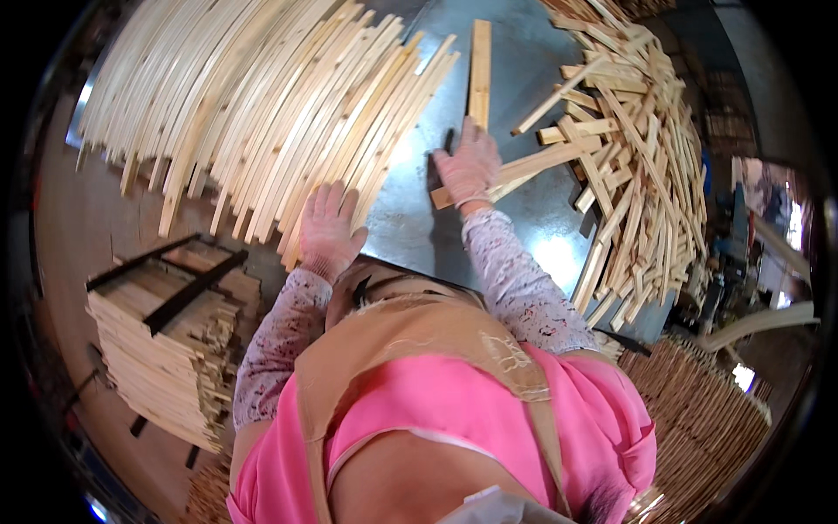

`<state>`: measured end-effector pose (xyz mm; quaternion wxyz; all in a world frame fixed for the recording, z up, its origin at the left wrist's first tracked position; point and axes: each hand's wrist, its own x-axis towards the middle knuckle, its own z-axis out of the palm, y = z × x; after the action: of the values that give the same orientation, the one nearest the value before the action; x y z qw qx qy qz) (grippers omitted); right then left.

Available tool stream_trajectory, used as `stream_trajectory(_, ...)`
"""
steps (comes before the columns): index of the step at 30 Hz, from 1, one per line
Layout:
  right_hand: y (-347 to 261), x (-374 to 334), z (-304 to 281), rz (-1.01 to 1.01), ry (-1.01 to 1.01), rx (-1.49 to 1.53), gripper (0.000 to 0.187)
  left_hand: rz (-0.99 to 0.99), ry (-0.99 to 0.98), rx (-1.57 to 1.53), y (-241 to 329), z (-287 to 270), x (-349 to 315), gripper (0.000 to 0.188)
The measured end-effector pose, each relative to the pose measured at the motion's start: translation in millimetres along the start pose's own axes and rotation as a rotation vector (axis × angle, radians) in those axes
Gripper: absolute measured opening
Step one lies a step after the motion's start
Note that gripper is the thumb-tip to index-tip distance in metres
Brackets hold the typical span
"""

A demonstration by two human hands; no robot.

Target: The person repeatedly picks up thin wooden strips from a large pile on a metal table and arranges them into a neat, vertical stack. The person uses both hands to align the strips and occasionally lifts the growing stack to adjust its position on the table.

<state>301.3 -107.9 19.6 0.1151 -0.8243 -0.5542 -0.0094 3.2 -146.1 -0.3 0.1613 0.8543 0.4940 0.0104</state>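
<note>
My left hand (pixel 328 229), in a thin pale glove, lies with its fingers spread over the near ends of a row of wooden strips (pixel 305 131). These lie side by side, slanting away across the metal table (pixel 415 188), with uneven near ends. My right hand (pixel 471 168), gloved alike, is closed over the near end of a single wooden strip (pixel 480 70) that points straight away from me. Its thumb sits out to the left; the palm side is hidden. Just beneath this hand, another wooden strip (pixel 541 166) reaches toward the heap on the right.
A jumbled heap of wooden strips (pixel 642 166) covers the table's right side. At lower left, a stack of boards (pixel 166 341) with dark metal bars (pixel 196 293) stands off the table. More stacked strips (pixel 690 428) are at lower right, below machinery (pixel 742 236).
</note>
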Motion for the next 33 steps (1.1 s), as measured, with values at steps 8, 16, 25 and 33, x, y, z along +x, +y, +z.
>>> stream_trajectory(8,-39,-34,-58,0.171,-0.822,0.407,0.046,-0.051,-0.079,-0.011,7,-6,12,0.077)
stream_trajectory(16,88,64,-7,0.271,0.078,0.155,0.035,-0.046,0.151,-0.174,32,-18,18,0.059)
stream_trajectory(25,137,28,-7,0.316,-0.156,0.91,0.046,-0.011,-0.024,-0.862,170,15,169,0.054)
stream_trajectory(33,385,-2,-65,0.079,-0.021,0.117,0.059,-0.361,-0.068,-0.403,211,28,110,0.054)
